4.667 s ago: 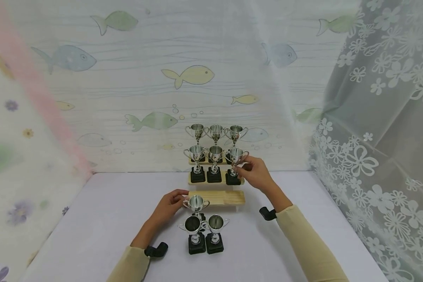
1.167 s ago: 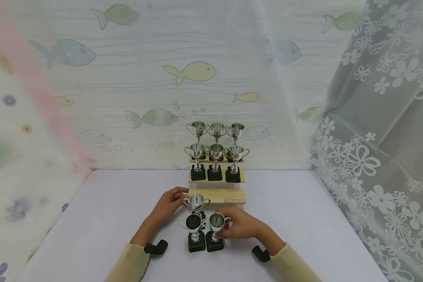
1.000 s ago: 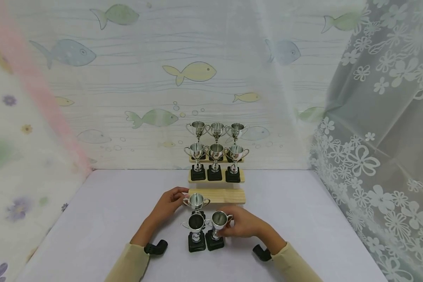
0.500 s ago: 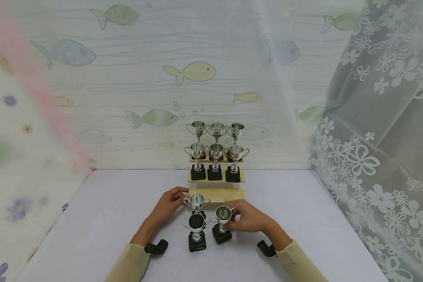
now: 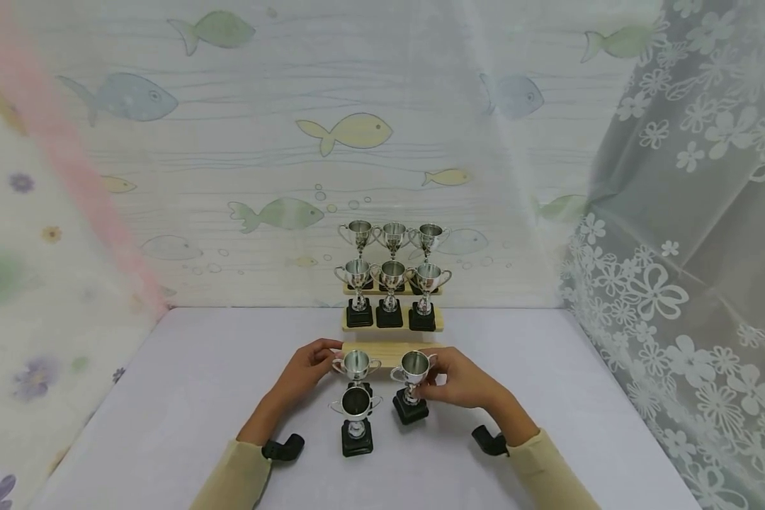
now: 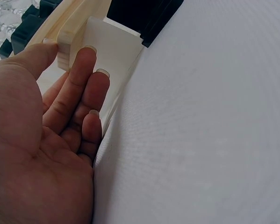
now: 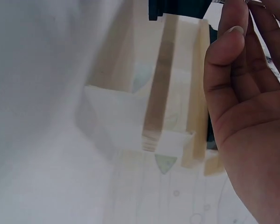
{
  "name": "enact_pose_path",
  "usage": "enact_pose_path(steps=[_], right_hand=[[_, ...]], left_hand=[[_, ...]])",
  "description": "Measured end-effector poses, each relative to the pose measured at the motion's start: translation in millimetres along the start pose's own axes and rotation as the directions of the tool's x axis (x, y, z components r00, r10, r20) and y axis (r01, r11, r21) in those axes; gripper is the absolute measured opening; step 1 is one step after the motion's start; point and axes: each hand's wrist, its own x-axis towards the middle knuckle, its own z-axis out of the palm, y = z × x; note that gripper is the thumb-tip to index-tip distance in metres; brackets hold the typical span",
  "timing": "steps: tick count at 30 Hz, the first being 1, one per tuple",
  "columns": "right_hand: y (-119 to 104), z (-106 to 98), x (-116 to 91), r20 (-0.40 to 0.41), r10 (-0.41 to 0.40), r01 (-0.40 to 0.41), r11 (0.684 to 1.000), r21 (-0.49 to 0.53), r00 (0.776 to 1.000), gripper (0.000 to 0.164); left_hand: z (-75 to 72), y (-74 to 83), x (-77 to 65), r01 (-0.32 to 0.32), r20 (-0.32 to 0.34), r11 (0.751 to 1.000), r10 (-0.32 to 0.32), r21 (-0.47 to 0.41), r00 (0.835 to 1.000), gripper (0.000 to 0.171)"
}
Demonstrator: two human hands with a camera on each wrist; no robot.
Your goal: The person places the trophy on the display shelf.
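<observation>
In the head view, my right hand [image 5: 462, 379] pinches the stem of a small silver trophy cup [image 5: 414, 370] with a black square base. The cup tilts slightly, in front of the right half of a tiered wooden stand's lowest shelf [image 5: 389, 350]. Its dark base [image 7: 182, 8] shows at the top of the right wrist view. My left hand [image 5: 306, 368] holds the left end of that lowest shelf, thumb and fingertips about the board's edge [image 6: 86, 23] in the left wrist view. Two more trophies, a rear one [image 5: 356, 365] and a front one [image 5: 356, 405], stand before the stand's left half.
On the stand's middle shelf [image 5: 366, 328] three trophies stand side by side, and three more stand on the top shelf behind. A white cloth covers the table [image 5: 217, 397]. A fish-print curtain [image 5: 261, 163] hangs behind, a lace curtain [image 5: 669, 283] at right.
My right hand left a trophy on the middle shelf, gripped the front right trophy on the table and moved it rightward and toward the stand. The left hand stayed at the shelf end.
</observation>
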Motion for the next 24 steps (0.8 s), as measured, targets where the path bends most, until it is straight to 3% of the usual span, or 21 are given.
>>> enact_pose_path(steps=[13,24], right_hand=[[-10,-12,12,-0.134,0.029,-0.036,0.998,-0.049,0.991,0.014],[-21,-15,36,-0.263,0.092,-0.127,0.984,-0.121,0.960,0.008]], left_hand=[[-0.5,-2.2,-1.0,-0.025,-0.005,1.000,0.025,0.005,1.000,0.037],[0.4,-1.3,0.7,-0.023,-0.004,1.000,0.023,0.000,1.000,0.035]])
